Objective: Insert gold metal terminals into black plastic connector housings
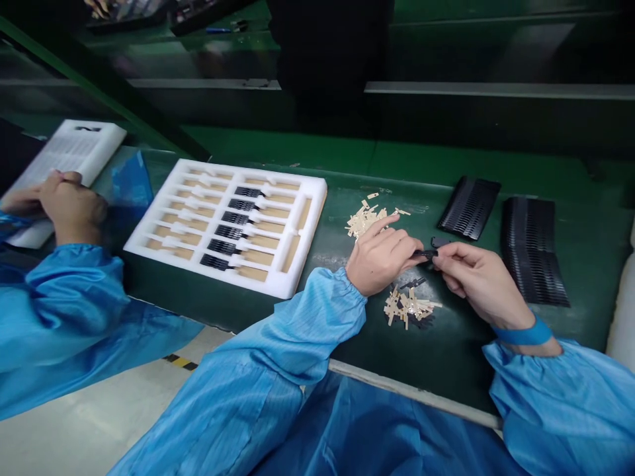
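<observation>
Between my two hands is a small black part (424, 254), partly covered by fingers. My left hand (381, 254) pinches one end of it, with the index finger raised. At the other end, the fingertips of my right hand (476, 274) are closed on it; whether they hold a second piece is too small to tell. Behind my left hand lies a pile of cream-coloured flat pieces (364, 217). Below both hands is another pile of cream pieces (407, 307), with a few black parts (413, 284) at its upper edge.
Left of my hands lies a white foam tray (307, 244) with several black comb-like parts (232, 231) in its slots. Two black ribbed stacks (469, 206) (533, 248) lie at the right. A co-worker's hands (74, 208) rest on a white foam block (74, 155), near a blue sheet (131, 182).
</observation>
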The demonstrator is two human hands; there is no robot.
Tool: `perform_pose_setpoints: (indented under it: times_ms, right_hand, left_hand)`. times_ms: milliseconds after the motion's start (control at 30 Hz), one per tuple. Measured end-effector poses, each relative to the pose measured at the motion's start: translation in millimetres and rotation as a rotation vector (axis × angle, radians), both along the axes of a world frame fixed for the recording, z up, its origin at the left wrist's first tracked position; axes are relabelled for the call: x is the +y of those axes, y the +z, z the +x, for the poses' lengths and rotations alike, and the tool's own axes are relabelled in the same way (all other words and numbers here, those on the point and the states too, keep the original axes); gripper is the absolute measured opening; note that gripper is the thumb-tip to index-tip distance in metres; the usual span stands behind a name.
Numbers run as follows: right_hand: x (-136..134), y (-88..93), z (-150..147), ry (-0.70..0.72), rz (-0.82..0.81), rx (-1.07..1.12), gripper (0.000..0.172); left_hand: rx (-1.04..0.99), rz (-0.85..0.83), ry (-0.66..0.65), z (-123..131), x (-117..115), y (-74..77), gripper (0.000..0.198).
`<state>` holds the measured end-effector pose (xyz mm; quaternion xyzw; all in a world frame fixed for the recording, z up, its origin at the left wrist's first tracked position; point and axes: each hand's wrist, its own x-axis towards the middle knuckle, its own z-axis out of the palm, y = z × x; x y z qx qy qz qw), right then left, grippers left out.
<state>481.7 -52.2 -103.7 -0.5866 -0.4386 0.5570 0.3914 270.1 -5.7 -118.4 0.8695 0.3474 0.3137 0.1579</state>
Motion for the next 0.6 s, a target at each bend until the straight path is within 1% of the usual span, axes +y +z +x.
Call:
perform_pose_setpoints:
  times_ms: [67,100,167,233,300,333,400,500,600]
  right_hand:
    - [0,-1.4,-1,-0.03,-0.001,0.025,0.038]
    - [0,-2.2,-1,-0.054,0.019,0.022,0.036]
    - [0,-3.6,-3,-0.111,0.089,-0.014,0.031]
    - [-1,-4.6,-6,-0.155,0.176,-0.073,0.027]
    - [-3,-5.6,-9,-0.18,0.261,-0.14,0.024]
    - [-4,-6.2,-10,-0.194,0.297,-0.173,0.023]
    - [-6,-7.8,-13,-0.228,0.345,-0.234,0.021]
    - [-9,-11.1,-16,-0.258,0.371,-0.27,0.016]
    - [-10,-15.2,-19,-0.293,0.397,-0.286,0.014]
  left_hand:
    - [-0.027,-0.108,0.008,2,-2,-0.7,0.03]
    - [-0.051,-0.193,0.026,3,-3,-0.6,0.031]
    - [-0.127,-0.418,0.071,6,-6,-0.1,0.038]
    - [-0.217,-0.696,0.067,9,-9,0.3,0.043]
    - [-0.315,-0.951,0.016,11,-11,-0.5,0.034]
    - [-0.358,-1.046,-0.01,13,-11,-1.4,0.028]
    - [-0.442,-1.171,-0.055,16,-11,-4.0,0.017]
    - [-0.6,-1.274,-0.1,21,-10,-8.2,0.007]
    - [-0.748,-1.345,-0.106,28,-11,-10.0,0.015]
